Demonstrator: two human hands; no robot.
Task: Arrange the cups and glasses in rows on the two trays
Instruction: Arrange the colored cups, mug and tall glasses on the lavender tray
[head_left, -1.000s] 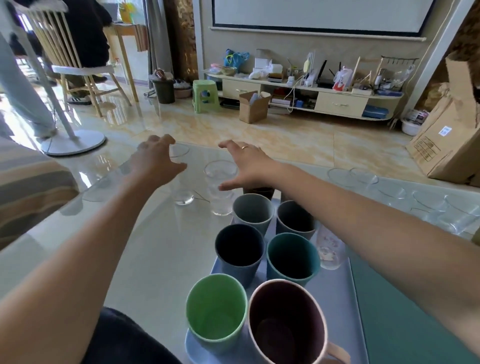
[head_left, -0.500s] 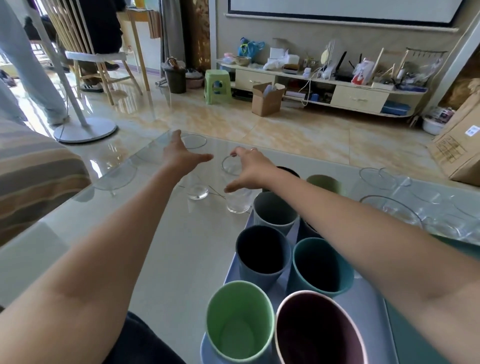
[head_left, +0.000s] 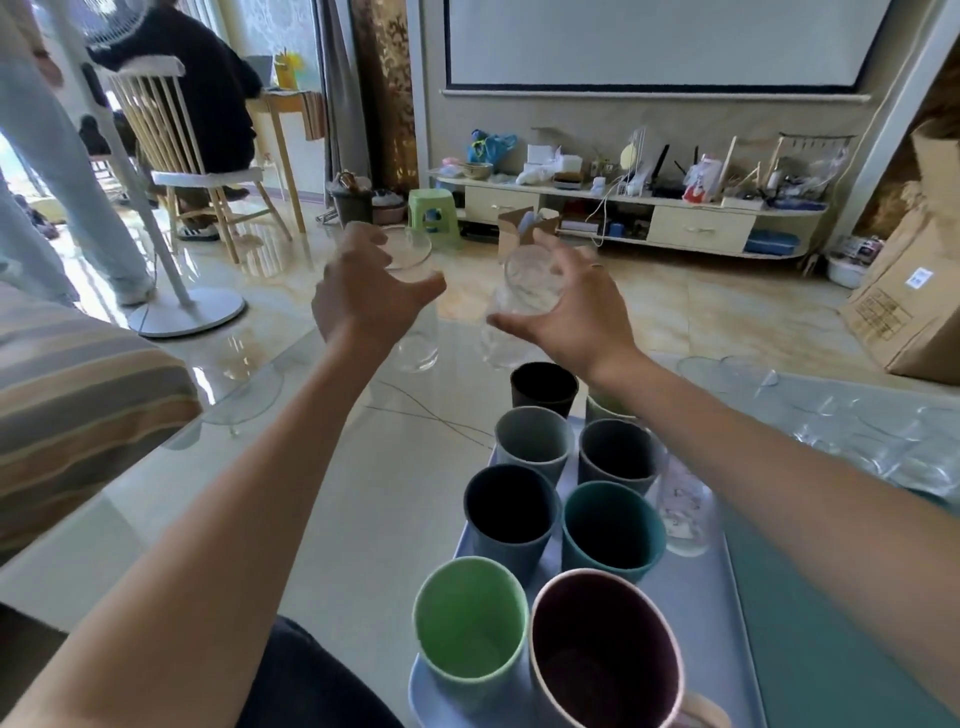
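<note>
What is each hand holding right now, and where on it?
Each holds a clear glass by its side wall: left hand its glass, right hand its glass.

No legible text. Cardboard box (head_left: 906, 306), far right: white label and dark print, too blurred to read.

A glass-topped table (head_left: 363, 519) carries everything, and a pale blue tray (head_left: 711, 623) lies on it. Just to the right of the tray, touching its edge, lies a green tray (head_left: 810, 623). Beyond the blue tray's far end a black cup (head_left: 544, 388) seems to stand directly on the glass, though its base is hidden. To the tray's far right a cluster of clear glasses (head_left: 852, 441) stands on the table. To the tray's far left a round glass lid (head_left: 244, 397) lies flat near the table's edge
</note>
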